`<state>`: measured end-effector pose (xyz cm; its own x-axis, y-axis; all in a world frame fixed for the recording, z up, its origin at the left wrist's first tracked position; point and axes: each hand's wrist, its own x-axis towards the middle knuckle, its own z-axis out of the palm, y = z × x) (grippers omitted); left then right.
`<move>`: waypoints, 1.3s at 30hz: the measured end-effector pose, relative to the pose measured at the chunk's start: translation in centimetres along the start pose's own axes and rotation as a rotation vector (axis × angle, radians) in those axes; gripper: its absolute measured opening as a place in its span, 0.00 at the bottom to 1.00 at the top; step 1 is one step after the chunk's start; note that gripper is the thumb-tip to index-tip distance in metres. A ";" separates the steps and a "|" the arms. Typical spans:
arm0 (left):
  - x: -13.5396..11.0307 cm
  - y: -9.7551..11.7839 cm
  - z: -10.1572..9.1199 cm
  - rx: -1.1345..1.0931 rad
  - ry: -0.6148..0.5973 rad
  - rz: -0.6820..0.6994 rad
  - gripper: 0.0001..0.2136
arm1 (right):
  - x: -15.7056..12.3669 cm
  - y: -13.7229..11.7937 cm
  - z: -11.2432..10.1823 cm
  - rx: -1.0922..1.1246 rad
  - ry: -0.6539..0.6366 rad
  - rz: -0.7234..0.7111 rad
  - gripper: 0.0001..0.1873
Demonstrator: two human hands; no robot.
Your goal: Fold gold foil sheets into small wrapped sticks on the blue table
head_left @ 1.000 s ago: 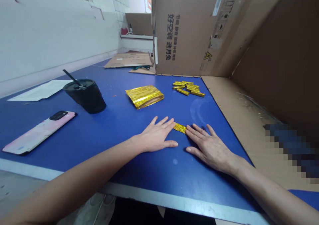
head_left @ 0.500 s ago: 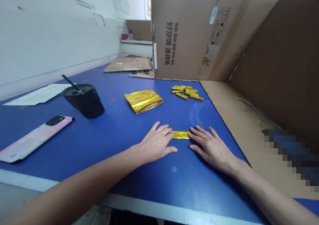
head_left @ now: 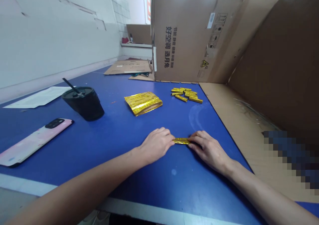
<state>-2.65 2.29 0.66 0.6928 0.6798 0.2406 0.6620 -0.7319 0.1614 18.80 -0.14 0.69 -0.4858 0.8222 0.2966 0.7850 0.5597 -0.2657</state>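
Note:
A narrow folded strip of gold foil (head_left: 181,141) lies on the blue table (head_left: 119,132) between my hands. My left hand (head_left: 156,145) has its fingers curled and pinches the strip's left end. My right hand (head_left: 208,149) is curled too and pinches the right end. Farther back sits a flat stack of gold foil sheets (head_left: 143,102). To its right lies a small pile of several folded gold strips (head_left: 186,94).
A black lidded cup with a straw (head_left: 83,103) and a pink phone (head_left: 32,142) stand at the left, with a white paper (head_left: 40,97) behind them. A large open cardboard box (head_left: 194,39) walls the back and right side. The table's front edge is close to me.
Both hands went from lying flat with spread fingers to curled pinches on the strip's ends. The gold piece now looks narrower, and both hands have drawn slightly nearer to me.

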 end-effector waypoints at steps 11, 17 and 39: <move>0.2 0.8 -1.1 -0.647 -0.003 -0.274 0.10 | 0.0 -0.5 -0.7 0.336 0.041 0.116 0.14; 0.0 0.9 -0.8 -0.758 0.036 -0.285 0.10 | 0.0 -0.9 -0.9 0.430 0.033 0.151 0.13; -0.4 3.3 -0.8 -0.643 -0.038 -0.210 0.11 | -0.5 -3.3 -1.1 0.373 -0.106 0.122 0.16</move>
<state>-0.94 -0.42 1.90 0.5850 0.8035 0.1101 0.4901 -0.4584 0.7414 16.88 -2.54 2.42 -0.4496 0.8803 0.1514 0.6557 0.4404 -0.6133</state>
